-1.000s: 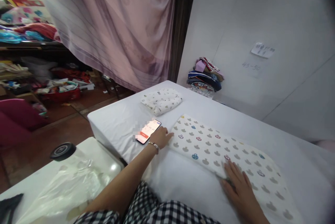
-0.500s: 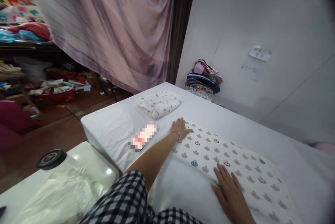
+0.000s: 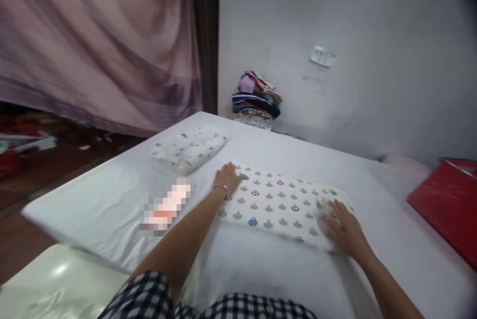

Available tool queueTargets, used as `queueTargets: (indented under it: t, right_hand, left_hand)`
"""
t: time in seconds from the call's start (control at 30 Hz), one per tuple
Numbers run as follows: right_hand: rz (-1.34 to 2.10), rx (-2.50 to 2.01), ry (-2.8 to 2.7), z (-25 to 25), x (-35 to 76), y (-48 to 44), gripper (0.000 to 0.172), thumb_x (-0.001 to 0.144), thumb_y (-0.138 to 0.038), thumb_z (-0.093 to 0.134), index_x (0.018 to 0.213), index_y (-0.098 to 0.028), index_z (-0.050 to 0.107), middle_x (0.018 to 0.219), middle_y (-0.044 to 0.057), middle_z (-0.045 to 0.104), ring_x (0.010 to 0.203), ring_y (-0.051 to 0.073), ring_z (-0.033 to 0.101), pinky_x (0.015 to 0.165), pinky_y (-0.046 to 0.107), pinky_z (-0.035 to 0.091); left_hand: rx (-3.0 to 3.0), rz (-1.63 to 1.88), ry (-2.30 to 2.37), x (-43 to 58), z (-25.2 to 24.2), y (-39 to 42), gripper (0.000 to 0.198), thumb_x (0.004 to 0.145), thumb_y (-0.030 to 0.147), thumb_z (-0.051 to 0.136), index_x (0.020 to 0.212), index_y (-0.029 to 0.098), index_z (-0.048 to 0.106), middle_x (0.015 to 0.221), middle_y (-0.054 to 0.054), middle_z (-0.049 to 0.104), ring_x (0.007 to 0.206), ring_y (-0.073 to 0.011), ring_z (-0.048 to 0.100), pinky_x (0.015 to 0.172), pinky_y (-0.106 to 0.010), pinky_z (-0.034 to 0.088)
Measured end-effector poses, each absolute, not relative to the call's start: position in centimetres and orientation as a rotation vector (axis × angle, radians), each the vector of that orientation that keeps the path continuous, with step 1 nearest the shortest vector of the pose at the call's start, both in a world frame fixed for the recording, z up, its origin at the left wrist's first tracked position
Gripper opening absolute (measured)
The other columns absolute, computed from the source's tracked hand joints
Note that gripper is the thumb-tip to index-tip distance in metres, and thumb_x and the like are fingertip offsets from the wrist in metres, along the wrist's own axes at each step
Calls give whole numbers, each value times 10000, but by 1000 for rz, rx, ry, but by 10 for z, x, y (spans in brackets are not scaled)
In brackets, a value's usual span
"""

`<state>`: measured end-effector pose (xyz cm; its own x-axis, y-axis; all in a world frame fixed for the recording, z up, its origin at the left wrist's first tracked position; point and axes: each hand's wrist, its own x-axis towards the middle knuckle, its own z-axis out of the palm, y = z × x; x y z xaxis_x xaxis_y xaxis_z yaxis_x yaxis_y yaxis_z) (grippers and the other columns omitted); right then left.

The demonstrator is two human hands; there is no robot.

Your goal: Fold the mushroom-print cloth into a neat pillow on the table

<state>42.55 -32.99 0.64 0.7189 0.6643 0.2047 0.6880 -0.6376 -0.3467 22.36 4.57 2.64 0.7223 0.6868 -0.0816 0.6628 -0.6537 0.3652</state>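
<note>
A white cloth (image 3: 276, 197) with grey, blue and red motifs lies folded into a long rectangle on the white-covered table (image 3: 316, 155). My left hand (image 3: 226, 180), with a bracelet at its wrist, rests flat on the cloth's left end, fingers stretched out. Toward the right end, my right hand (image 3: 346, 227) lies on the same cloth with its fingers spread, slightly blurred by motion. Beyond my left hand sits a second folded white cloth (image 3: 192, 147) with small dark prints. A blurred-out oblong item (image 3: 169, 207) lies left of my left forearm.
A pile of folded fabrics (image 3: 257, 98) stands against the wall past the table's far edge. At the right is a red bag-like object (image 3: 449, 204). A pink curtain (image 3: 112, 45) hangs at the left. Shiny pale plastic (image 3: 63, 279) covers a lower surface at the front left.
The view has turned to the right, bringing the red object into sight. My right hand has slid along the cloth toward its right end. My left hand stays at the left end.
</note>
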Motion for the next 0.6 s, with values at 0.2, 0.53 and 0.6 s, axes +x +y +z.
queueTargets:
  t: [0.2,0.53,0.6]
  right_hand:
    - [108,-2605,-466,22,465,-364,551,828,-433,434,1272,-113,495,1322,117,497,1199,261,468,1026,377,342]
    - [324,-2480,-133,37,497,-361,544,787,-485,534,1138,-75,597,1146,165,612,1071,285,552,895,377,426]
    - [416,-2420,-72,41,502,-360,521,782,-509,537,1068,-85,632,1088,160,641,988,278,595,809,369,468]
  left_hand:
    - [2641,69,1106,230,16,54,729,829,607,227,1404,162,272,1521,-79,142,1385,-268,124,1091,-497,172]
    - [2700,77,1116,231,22,52,748,821,595,205,1404,131,275,1515,-80,173,1374,-276,158,1081,-489,212]
    - [2703,88,1113,231,23,51,742,822,590,208,1400,131,287,1513,-82,179,1372,-276,165,1077,-489,217]
